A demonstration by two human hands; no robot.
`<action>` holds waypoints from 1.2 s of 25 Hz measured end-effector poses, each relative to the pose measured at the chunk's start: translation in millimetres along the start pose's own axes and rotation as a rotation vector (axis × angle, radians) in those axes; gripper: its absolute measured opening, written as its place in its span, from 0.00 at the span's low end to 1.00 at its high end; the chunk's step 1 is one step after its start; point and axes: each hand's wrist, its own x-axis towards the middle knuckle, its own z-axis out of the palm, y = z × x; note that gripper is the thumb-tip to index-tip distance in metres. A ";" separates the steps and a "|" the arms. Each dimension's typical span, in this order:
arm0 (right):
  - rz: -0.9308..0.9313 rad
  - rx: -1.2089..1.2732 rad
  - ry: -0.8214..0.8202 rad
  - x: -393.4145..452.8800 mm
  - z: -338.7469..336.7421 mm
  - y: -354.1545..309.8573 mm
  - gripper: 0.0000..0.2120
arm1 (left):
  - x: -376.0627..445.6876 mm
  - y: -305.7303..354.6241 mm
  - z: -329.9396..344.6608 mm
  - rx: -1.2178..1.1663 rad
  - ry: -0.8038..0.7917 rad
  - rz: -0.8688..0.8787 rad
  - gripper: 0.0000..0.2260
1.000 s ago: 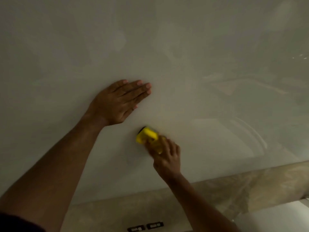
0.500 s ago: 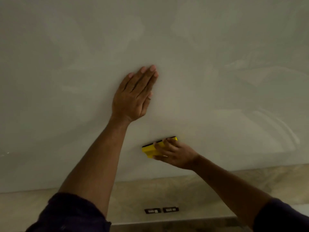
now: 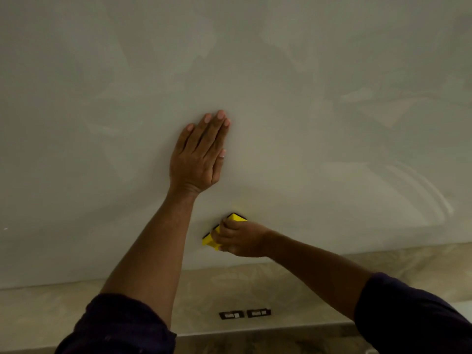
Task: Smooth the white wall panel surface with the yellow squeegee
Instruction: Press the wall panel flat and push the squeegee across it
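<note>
Panel edge: the white wall panel [image 3: 281,85] ends in a lower edge that runs across the view just below the hands, dipping at the left and rising toward the right.
Below the edge: a beige marbled wall strip [image 3: 255,284] with two dark outlet plates [image 3: 244,314] set side by side.
Open room: broad bare panel lies above, left and right of both hands; only a narrow band of panel separates the squeegee from the lower edge.
Writing: none that can be read; the outlet plates show pale marks too small to make out.
Squeegee: the yellow squeegee [image 3: 217,236] is a flat yellow block with a dark strip along its upper edge, tilted so its right end sits higher, pressed against the panel below the left hand.
Right hand [image 3: 240,237]: grip clenched around the squeegee, fingers curled over its face.
Left hand [image 3: 199,159]: grip released, palm flat on the panel, fingers straight and together, pointing up.
Sleeves: dark sleeves [image 3: 117,328] cover both upper arms.
</note>
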 end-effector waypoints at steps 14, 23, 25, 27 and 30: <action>0.237 0.140 0.037 -0.3 14.7 -20.9 0.09 | -95.8 -5.8 13.7 0.054 -0.032 0.078 0.29; 0.318 -0.002 -0.066 -98.3 -3.4 -30.4 0.14 | -96.5 -6.7 16.4 0.091 -0.032 0.125 0.28; 0.593 -0.029 -0.077 -126.7 -20.4 -26.9 0.19 | -97.1 -5.5 16.4 0.085 -0.035 0.139 0.28; 0.808 -0.043 -0.100 -136.5 -29.7 -32.2 0.29 | -96.7 -5.4 15.3 0.099 -0.039 0.149 0.28; 0.861 0.009 -0.163 -108.2 -26.6 -39.3 0.26 | -89.6 -3.1 14.1 0.104 -0.025 0.225 0.28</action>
